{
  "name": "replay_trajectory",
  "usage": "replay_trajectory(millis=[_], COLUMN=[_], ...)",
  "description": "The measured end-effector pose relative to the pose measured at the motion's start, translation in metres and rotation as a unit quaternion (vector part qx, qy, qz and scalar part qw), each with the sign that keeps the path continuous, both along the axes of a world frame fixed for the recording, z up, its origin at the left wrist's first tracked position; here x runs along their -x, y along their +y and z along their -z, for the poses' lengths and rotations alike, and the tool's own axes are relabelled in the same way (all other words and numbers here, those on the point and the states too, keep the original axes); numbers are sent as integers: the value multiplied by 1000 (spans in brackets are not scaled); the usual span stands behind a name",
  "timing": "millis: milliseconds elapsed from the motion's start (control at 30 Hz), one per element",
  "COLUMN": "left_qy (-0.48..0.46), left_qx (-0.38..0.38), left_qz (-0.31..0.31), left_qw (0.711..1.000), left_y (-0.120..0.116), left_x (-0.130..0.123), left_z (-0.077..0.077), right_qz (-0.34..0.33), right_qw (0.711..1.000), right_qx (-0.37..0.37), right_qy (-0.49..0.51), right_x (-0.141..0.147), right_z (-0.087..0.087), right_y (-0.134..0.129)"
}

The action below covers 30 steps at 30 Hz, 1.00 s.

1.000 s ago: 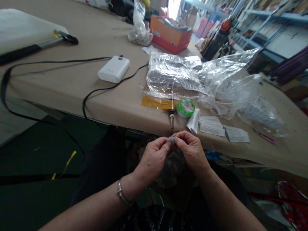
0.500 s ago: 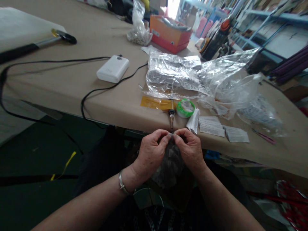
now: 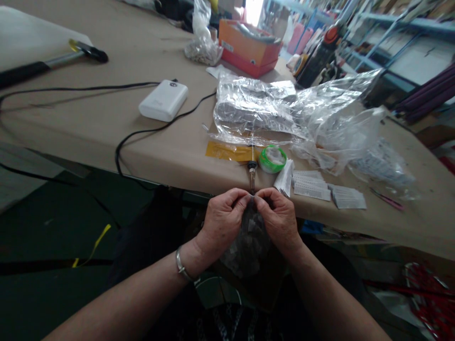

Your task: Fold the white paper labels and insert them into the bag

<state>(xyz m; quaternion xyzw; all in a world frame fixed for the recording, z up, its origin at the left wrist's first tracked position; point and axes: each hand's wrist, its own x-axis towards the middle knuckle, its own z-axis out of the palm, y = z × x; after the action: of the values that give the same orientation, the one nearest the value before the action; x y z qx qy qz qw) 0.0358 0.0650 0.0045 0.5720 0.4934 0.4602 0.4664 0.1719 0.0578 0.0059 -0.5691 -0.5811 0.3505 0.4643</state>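
My left hand (image 3: 224, 219) and my right hand (image 3: 279, 219) meet at the table's front edge, thumbs and fingers pinched together around something small and pale, too small to name. Just beyond the fingertips, a metal rod with a black collar (image 3: 252, 166) points toward me over the table edge. Below and between my hands is a heap of small translucent pieces (image 3: 249, 244), dim and partly hidden. A green-rimmed round container (image 3: 272, 158) stands right of the rod, beside stacks of printed paper slips (image 3: 311, 184). Amber tape (image 3: 225, 151) lies left of the rod.
Crumpled clear plastic bags (image 3: 256, 106) cover the table's middle. A white power bank (image 3: 163, 100) sits left with a black cable (image 3: 130, 137). Behind are an orange box (image 3: 249, 47) and a tied clear bag (image 3: 203, 49). Pink-handled tweezers (image 3: 387, 200) lie at right; a black-handled tool (image 3: 24, 75) lies far left.
The whole view has shifted slightly, so the table items appear a little further left. My hands keep the same pinch near the rod's tip.
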Motion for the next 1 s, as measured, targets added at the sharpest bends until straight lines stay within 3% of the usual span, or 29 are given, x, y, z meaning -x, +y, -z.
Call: replay_trajectory(millis=[400, 533, 600, 700, 833, 1000], left_qy=[-4, -6, 2, 18, 48, 43], left_qx=[8, 38, 56, 65, 65, 73], left_qz=[-7, 2, -1, -28, -35, 32], left_qw=[1000, 999, 998, 997, 996, 996], left_y=[-2, -12, -14, -13, -15, -24], left_x=[0, 5, 8, 11, 13, 5], left_z=[-3, 2, 9, 21, 31, 30], right_qz=[-4, -20, -10, 27, 51, 72], right_qw=[1000, 996, 979, 917, 837, 820], right_qx=[6, -19, -97, -215, -199, -217], right_qy=[23, -84, -177, -333, -506, -525], right_x=[-2, -19, -34, -56, -72, -76], right_z=[1, -11, -17, -18, -3, 13], right_y=[-7, -26, -30, -23, -12, -13])
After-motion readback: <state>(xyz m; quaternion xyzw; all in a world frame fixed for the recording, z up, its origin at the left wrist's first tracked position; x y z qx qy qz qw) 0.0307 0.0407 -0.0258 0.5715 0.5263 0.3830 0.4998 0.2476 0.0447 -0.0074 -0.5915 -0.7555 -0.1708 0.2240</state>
